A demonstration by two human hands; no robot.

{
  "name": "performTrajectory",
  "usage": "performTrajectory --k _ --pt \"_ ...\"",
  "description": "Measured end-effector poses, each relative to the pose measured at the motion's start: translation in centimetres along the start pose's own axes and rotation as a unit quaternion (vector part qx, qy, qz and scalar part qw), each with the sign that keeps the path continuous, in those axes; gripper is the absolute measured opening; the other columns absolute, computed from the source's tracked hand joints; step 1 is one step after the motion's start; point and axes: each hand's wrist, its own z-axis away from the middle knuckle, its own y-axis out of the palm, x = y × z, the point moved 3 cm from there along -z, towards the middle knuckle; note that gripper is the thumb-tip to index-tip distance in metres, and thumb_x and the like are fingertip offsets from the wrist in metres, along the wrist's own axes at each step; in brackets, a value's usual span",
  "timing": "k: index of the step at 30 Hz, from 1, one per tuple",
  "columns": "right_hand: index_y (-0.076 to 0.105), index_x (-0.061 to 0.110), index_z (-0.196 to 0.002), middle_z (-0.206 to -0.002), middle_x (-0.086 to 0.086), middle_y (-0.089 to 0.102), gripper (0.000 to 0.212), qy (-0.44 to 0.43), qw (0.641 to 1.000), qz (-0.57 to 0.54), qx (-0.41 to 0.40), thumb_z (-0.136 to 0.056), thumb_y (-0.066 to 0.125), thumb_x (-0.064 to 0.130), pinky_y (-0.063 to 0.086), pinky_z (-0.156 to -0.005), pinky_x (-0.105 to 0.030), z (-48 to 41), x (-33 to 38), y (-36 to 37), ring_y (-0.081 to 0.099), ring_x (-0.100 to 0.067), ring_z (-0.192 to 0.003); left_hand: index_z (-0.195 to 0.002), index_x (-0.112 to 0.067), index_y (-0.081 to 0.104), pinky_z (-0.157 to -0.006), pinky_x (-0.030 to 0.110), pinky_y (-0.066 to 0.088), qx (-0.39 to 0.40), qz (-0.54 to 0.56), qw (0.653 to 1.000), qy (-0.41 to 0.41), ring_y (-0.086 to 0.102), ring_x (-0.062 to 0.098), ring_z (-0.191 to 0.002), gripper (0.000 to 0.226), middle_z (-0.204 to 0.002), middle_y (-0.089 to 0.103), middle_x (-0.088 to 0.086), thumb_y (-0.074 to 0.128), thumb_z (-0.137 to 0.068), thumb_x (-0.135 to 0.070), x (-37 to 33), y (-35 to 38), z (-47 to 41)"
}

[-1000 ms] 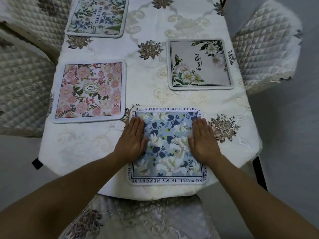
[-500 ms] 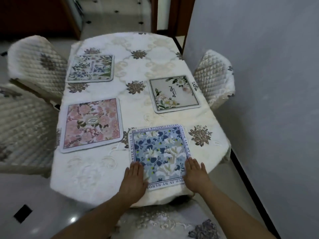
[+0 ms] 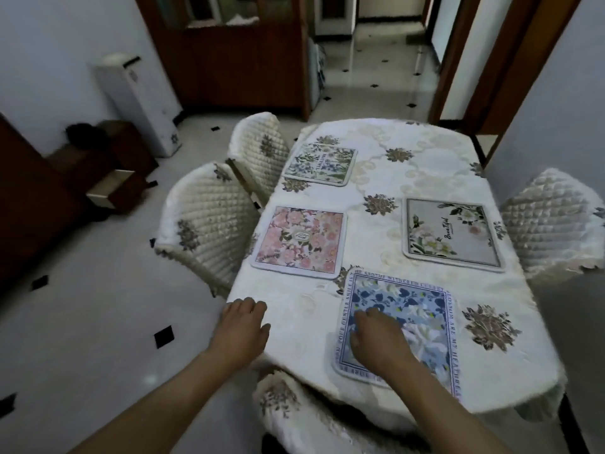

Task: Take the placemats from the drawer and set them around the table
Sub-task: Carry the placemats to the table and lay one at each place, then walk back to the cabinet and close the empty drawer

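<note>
Several placemats lie on the white embroidered table point(image 3: 422, 165). A blue floral placemat point(image 3: 415, 309) sits at the near edge, a pink floral one point(image 3: 301, 240) to its left, a grey one with white flowers point(image 3: 453, 232) on the right, and a green-and-blue floral one point(image 3: 322, 163) farther back on the left. My right hand point(image 3: 376, 339) hovers over or rests on the blue placemat, fingers loosely curled, holding nothing. My left hand point(image 3: 244, 326) is at the table's near left corner, fingers apart and empty. An open drawer point(image 3: 109, 188) juts from a dark cabinet at far left.
Quilted chairs stand around the table: two on the left point(image 3: 206, 224), one on the right point(image 3: 553, 224), one just below me point(image 3: 294, 407). A white floor unit point(image 3: 137, 103) stands by the left wall. A wall point(image 3: 556, 93) runs close along the table's right side.
My view has lifted and turned left, showing the room and drawer. Both hands have slid off the blue placemat's sides: the left went to the table's corner, the right now sits over the mat.
</note>
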Motion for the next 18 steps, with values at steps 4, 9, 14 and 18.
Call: performTrajectory --k 4,9,14,18 --pt "0.051 0.015 -0.103 -0.099 -0.007 0.055 0.026 -0.070 0.997 0.021 -0.002 -0.092 0.044 0.038 0.031 -0.068 -0.034 -2.3 6.0 -0.9 0.055 -0.029 -0.091 -0.105 -0.019 0.060 -0.088 0.040 0.040 0.000 0.011 0.998 -0.060 0.056 0.028 -0.099 0.024 -0.100 0.061 0.004 0.054 -0.087 -0.033 6.5 -1.1 2.7" --pt "0.043 0.021 -0.091 -0.089 -0.004 0.049 0.019 -0.115 0.993 0.033 -0.005 -0.089 0.044 0.040 0.032 -0.068 -0.036 -6.7 14.2 -1.6 0.054 -0.028 -0.087 -0.111 -0.025 0.056 -0.091 0.036 0.038 -0.018 0.016 0.992 -0.121 0.055 0.023 -0.102 0.029 -0.105 0.059 -0.001 0.048 -0.089 -0.041 15.6 -2.3 5.1" --pt "0.039 0.023 -0.083 -0.087 -0.003 0.053 0.020 -0.158 0.986 0.042 -0.009 -0.085 0.045 0.042 0.033 -0.064 -0.034 -12.8 25.5 -0.5 0.057 -0.028 -0.084 -0.116 -0.025 0.054 -0.093 0.037 0.039 -0.023 0.012 0.986 -0.167 0.055 0.023 -0.104 0.032 -0.109 0.060 0.001 0.046 -0.091 -0.043 27.0 -3.6 6.5" --pt "0.055 0.022 -0.100 -0.098 -0.006 0.061 0.026 -0.192 0.981 0.030 -0.015 -0.086 0.047 0.043 0.046 -0.072 -0.034 -18.0 36.9 0.3 0.059 -0.027 -0.086 -0.114 -0.024 0.054 -0.093 0.036 0.039 -0.031 0.022 0.977 -0.208 0.054 0.022 -0.103 0.030 -0.108 0.060 0.001 0.045 -0.093 -0.042 37.6 -5.2 8.4"
